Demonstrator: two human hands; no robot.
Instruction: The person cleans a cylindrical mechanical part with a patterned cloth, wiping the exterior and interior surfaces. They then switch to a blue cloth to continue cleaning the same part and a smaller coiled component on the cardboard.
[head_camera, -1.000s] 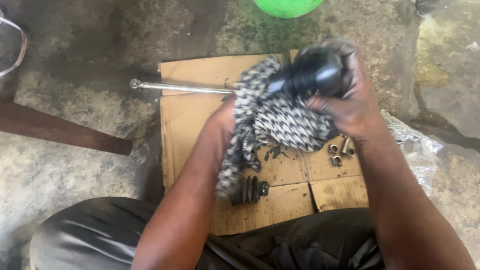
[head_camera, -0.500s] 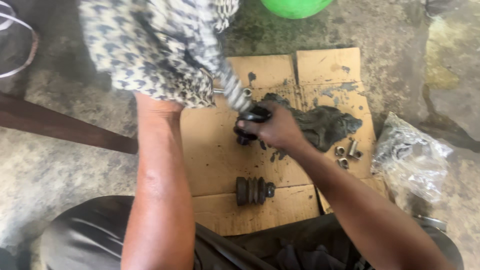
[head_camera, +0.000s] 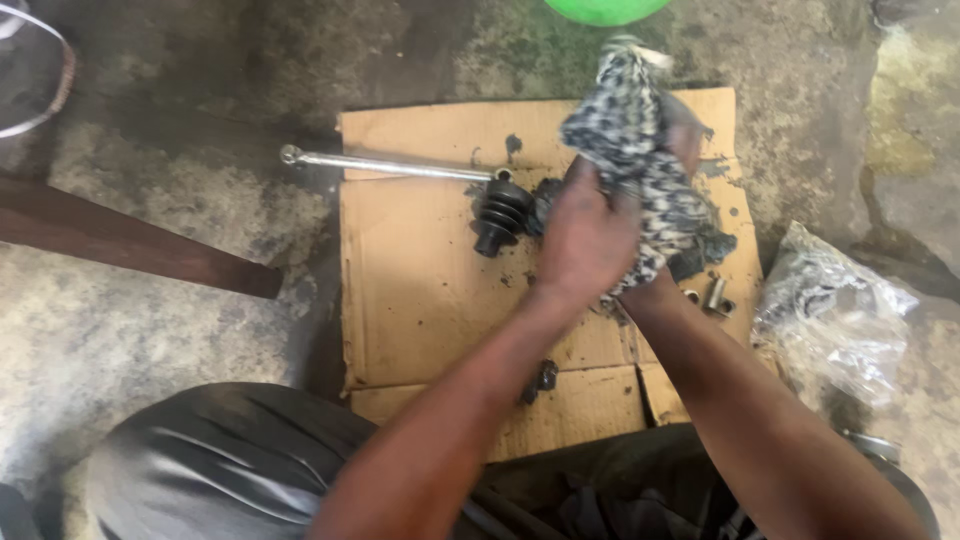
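Both hands have come together since half a second ago, when the left held the rag high and apart. Now the left hand (head_camera: 585, 235) closes its grip over the patterned rag (head_camera: 640, 165), which is bunched above the middle of the cardboard sheet (head_camera: 420, 300). The right hand (head_camera: 685, 150) is almost wholly wrapped in the cloth, so I cannot tell whether its grip is open or closed.

The black ribbed rubber boot (head_camera: 500, 212) lies just left of the left hand, on the end of a slim metal shaft (head_camera: 390, 165); the joint behind it is hidden. Small metal rollers (head_camera: 712, 295) peek out below the rag. A crinkled clear plastic bag (head_camera: 835, 310) sits right on the rough concrete floor (head_camera: 150, 320).
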